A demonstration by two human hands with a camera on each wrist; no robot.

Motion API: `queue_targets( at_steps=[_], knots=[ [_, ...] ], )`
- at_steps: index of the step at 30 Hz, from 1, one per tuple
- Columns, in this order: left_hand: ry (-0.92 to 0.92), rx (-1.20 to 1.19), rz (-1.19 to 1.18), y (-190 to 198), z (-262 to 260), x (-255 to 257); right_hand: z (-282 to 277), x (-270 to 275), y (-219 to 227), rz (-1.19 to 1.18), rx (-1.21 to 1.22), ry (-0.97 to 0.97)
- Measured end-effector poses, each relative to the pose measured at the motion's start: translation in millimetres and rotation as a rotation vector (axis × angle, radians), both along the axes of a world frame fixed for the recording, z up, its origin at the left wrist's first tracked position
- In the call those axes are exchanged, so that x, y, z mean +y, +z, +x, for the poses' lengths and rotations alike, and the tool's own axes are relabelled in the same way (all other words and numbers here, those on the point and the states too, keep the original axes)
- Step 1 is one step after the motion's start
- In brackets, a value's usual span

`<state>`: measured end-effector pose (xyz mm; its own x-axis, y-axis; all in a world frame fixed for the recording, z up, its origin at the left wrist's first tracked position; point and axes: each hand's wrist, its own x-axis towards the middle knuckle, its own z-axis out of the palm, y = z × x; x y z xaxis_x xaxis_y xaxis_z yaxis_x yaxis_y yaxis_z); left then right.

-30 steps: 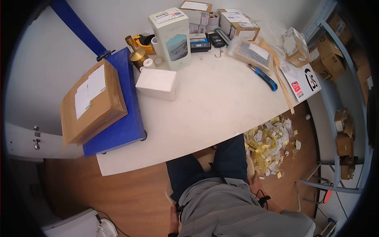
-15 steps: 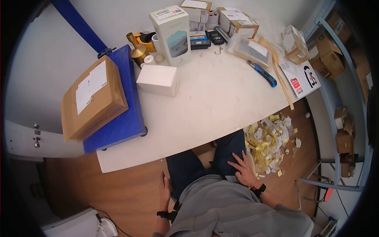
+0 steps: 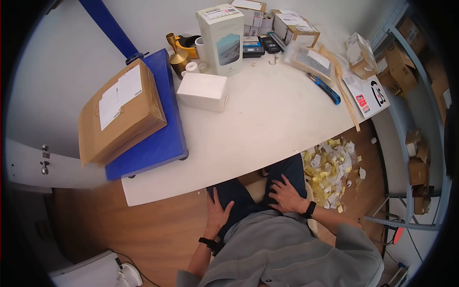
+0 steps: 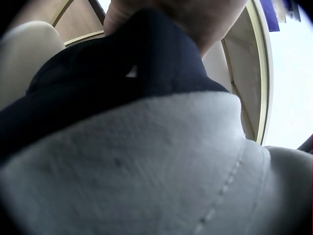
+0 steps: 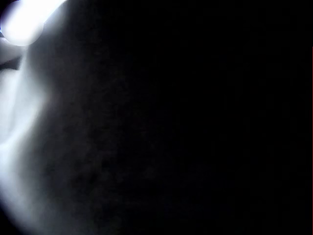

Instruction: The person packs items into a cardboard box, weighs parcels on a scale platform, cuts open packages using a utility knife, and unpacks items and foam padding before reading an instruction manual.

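Note:
My left hand (image 3: 218,215) rests on the left thigh of the dark trousers (image 3: 237,195), thumb spread from straight fingers. On the other thigh lies my right hand (image 3: 289,197), its fingers spread and slightly bent. Neither hand holds anything. In the left wrist view, part of the left hand (image 4: 210,19) shows at the top above the dark trouser cloth and the grey shirt (image 4: 146,161). The right wrist view is almost wholly dark. Beyond the knees stands the white table (image 3: 258,129), with a small white box (image 3: 202,92) on it.
At left, a taped cardboard box (image 3: 122,112) sits tilted on a blue platform scale (image 3: 174,138). A tall phone-style box (image 3: 222,43), a brass-coloured vessel (image 3: 179,57), a blue utility knife (image 3: 325,90) and wrapped parcels (image 3: 311,64) line the back. Paper scraps (image 3: 330,172) litter the floor.
Both hands have come up from beside the seat onto the thighs, the right one first, then the left. The head view has shifted slightly. The things on the table have stayed in place.

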<state>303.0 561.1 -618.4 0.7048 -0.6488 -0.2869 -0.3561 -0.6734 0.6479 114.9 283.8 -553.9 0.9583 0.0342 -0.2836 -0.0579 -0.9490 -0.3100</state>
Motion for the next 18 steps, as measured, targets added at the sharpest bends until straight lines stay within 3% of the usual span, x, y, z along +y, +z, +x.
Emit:
queue_targets(
  at_steps=[4, 6, 8, 10, 12, 14, 18],
  knots=[
    [0.056, 0.058, -0.073, 3, -2, 0, -13, 20, 39, -0.088, 0.039, -0.121],
    [0.044, 0.06, -0.102, 7, -2, 0, -26, 26, 41, -0.014, -0.062, -0.315],
    [0.003, 0.051, -0.088, 13, -2, 3, -44, 28, 49, 0.025, -0.02, -0.371],
    [-0.042, 0.039, -0.077, 12, -2, 5, -69, 32, 51, 0.265, -0.072, -0.628],
    [-0.104, -0.022, -0.071, 7, 0, 7, -97, 44, 44, 0.336, -0.095, -0.667],
    [-0.114, -0.025, -0.092, 6, 2, 7, -112, 67, 31, 0.659, -0.233, -1.074],
    [-0.125, -0.022, -0.173, 3, 6, 9, -117, 86, 9, 0.661, -0.207, -1.117]
  ],
)
